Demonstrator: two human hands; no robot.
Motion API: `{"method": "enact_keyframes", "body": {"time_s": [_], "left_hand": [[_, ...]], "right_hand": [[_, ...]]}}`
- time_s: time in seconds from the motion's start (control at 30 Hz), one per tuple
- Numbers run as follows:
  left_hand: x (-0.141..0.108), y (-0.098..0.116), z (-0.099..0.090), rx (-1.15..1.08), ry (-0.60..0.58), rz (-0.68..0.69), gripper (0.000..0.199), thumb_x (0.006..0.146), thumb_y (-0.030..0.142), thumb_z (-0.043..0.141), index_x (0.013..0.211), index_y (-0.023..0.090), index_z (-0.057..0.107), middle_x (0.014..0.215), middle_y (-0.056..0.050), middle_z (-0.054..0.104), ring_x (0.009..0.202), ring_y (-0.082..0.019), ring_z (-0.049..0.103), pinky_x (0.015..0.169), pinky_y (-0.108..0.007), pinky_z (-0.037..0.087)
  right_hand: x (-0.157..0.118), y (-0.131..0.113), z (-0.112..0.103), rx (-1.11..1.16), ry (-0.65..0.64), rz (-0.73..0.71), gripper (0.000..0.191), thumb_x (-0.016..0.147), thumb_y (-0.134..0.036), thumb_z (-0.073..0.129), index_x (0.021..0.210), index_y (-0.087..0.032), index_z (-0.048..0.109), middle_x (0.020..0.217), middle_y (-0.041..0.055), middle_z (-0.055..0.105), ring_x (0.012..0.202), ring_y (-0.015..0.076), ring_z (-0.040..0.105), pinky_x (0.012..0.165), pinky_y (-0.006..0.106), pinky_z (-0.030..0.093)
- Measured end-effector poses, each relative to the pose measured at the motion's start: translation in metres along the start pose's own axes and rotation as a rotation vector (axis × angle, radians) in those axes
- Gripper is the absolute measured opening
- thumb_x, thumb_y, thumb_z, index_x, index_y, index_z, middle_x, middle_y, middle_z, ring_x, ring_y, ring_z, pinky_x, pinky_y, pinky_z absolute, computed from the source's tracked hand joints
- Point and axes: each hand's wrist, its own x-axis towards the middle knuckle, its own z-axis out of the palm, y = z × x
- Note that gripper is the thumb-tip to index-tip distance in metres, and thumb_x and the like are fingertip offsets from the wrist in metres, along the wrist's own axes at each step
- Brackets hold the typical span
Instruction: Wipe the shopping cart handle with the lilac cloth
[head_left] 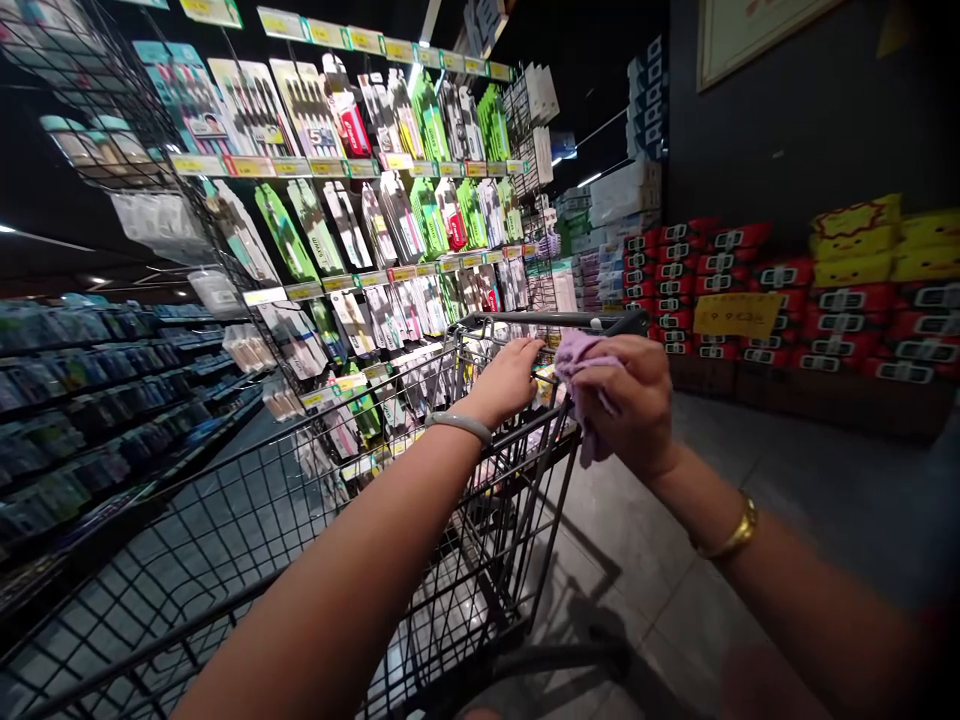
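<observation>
A purple cloth (589, 375) is bunched in my right hand (630, 405), whose fingers are closed around it. The cloth lies against the handle end of a black wire shopping cart (555, 320), and part of it hangs below my fingers. My left hand (510, 380) reaches over the basket from the left and grips the cart's wire frame near the handle, its fingers curled and partly hidden. A pale bangle (459, 427) circles my left wrist, and a gold bracelet (731, 530) is on my right.
Behind the cart stands a rack of hanging toothbrush packs (390, 220). Red and black packages (720, 280) are stacked against the right wall, with a yellow sign (737, 315) in front. Long stocked shelves (90, 400) run along the left. Grey tiled floor (690, 620) shows at the lower right.
</observation>
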Motion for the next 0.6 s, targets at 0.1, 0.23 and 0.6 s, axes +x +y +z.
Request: {"method": "enact_keyframes", "body": {"time_s": [0.1,0.23,0.6], "left_hand": [[-0.001,0.000,-0.001,-0.002,0.003,0.000,0.062,0.084,0.010,0.052,0.145,0.009,0.043,0.155,-0.017,0.043,0.146,-0.024,0.036,0.125,-0.040,0.026],[-0.002,0.000,-0.001,-0.005,0.004,-0.001,0.056,0.089,0.013,0.047,0.145,0.009,0.043,0.155,-0.017,0.042,0.146,-0.023,0.037,0.124,-0.040,0.028],[-0.005,0.001,-0.003,-0.010,-0.001,0.004,0.066,0.082,0.007,0.054,0.147,0.013,0.041,0.157,-0.017,0.040,0.147,-0.024,0.035,0.124,-0.044,0.027]], "right_hand": [[-0.004,-0.006,0.002,0.038,-0.048,-0.034,0.014,0.081,-0.017,0.067,0.089,-0.028,0.066,0.102,0.0023,0.066,0.104,0.0182,0.057,0.094,0.040,0.049],[-0.014,-0.006,-0.001,0.102,-0.221,-0.233,0.017,0.083,-0.017,0.064,0.094,-0.030,0.066,0.104,0.0004,0.069,0.103,0.0181,0.057,0.093,0.040,0.049],[-0.020,-0.013,-0.009,0.051,-0.249,-0.200,0.013,0.079,-0.018,0.069,0.091,-0.025,0.066,0.102,0.0024,0.068,0.100,0.0195,0.056,0.087,0.037,0.049]]}}
